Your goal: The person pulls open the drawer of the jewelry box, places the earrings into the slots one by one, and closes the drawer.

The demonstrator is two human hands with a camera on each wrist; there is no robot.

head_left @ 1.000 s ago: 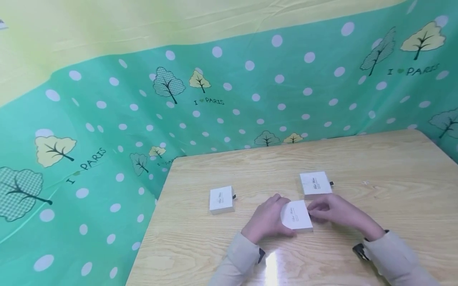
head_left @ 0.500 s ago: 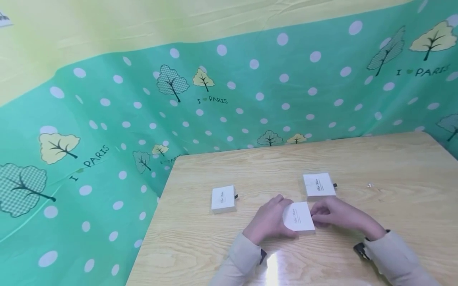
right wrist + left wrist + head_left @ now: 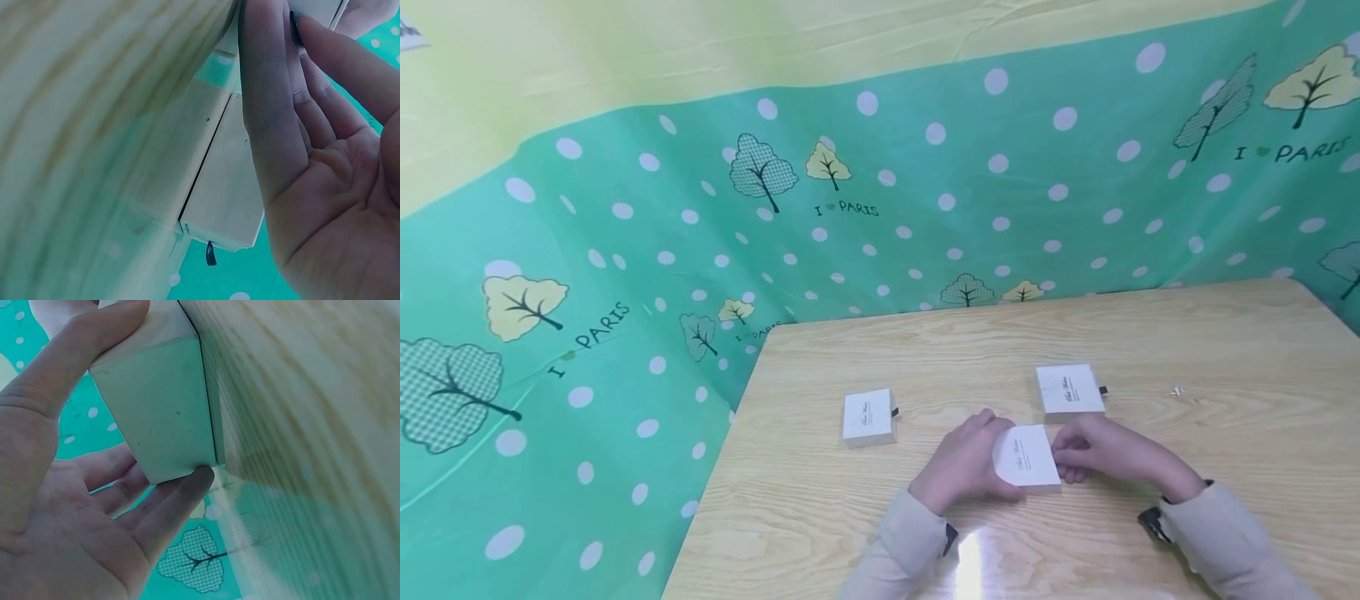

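While our left hand (image 3: 961,465) fingers clamp the small white cardboard box (image 3: 1026,456), our right hand (image 3: 1101,451) fingers, at three o'clock, should pull its pinched black tab (image 3: 292,28) straight.

A light wood-grain desk (image 3: 1225,333) fills the lower right of the head view. Three small white boxes lie on it: the left box (image 3: 867,417) at centre-left, the far box (image 3: 1070,388) right of centre, and the near box (image 3: 1026,456) below and between them. A tiny pale scrap (image 3: 1177,390) lies right of the far box.
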